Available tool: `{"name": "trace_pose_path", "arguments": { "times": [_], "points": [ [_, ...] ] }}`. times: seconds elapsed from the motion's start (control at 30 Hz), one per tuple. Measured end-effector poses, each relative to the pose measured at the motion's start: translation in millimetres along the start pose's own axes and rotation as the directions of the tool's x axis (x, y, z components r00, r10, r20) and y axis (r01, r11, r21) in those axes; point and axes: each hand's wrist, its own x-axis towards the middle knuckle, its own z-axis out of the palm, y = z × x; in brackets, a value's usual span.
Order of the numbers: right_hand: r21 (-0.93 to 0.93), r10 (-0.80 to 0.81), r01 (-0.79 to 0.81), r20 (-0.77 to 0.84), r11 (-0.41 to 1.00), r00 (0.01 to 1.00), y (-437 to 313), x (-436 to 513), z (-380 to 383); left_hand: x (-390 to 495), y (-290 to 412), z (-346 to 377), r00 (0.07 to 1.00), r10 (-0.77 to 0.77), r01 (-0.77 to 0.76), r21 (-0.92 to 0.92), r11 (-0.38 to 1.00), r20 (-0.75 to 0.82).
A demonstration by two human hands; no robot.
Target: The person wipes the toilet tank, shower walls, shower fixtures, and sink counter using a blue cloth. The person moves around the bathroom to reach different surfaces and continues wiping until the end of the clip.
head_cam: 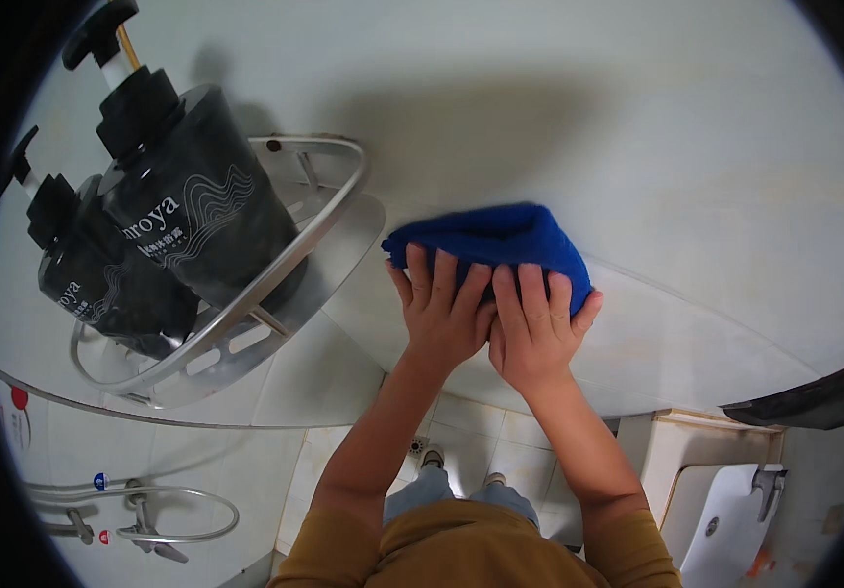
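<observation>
A folded blue cloth (491, 231) lies flat against the pale tiled wall (686, 184). My left hand (444, 316) presses on the left part of its lower edge, fingers pointing up the wall. Beside it, my right hand (539, 323) bears on the right part of the cloth, its outer finger past the cloth's edge. The thumbs almost meet in the middle. Both palms sit below the cloth, and the cloth's underside is hidden.
Left of my hands, a metal corner shelf (319, 228) with a raised rail carries two black pump bottles (201, 198) (113, 272) bearing writing. Lower left are a shower mixer tap (144, 514) and hose (234, 518). A white washbasin (716, 514) stands lower right; a floor drain (416, 445) lies near my feet.
</observation>
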Motion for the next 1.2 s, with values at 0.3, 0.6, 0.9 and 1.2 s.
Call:
{"name": "trace_pose_path", "arguments": {
  "times": [0.3,0.6,0.9,1.2],
  "points": [
    [0.14,-0.261,0.224,0.375,0.964,0.889,-14,-105,19,-144,-7,-19,0.854,-0.148,0.202,-0.057,0.978,0.498],
    [0.153,-0.07,0.046,0.155,0.987,0.985,-60,-2,45,-44,-71,-16,0.987,-0.112,0.11,0.024,0.994,0.116],
    [0.428,-0.325,0.114,0.462,0.896,0.825,-52,-114,63,-207,-40,-10,0.787,-0.333,0.391,-0.003,0.92,0.52],
    [0.184,-0.282,0.238,0.271,0.954,0.92,-14,-22,14,-79,-21,-11,0.949,-0.172,0.216,-0.148,0.965,0.263]
  ]
}}
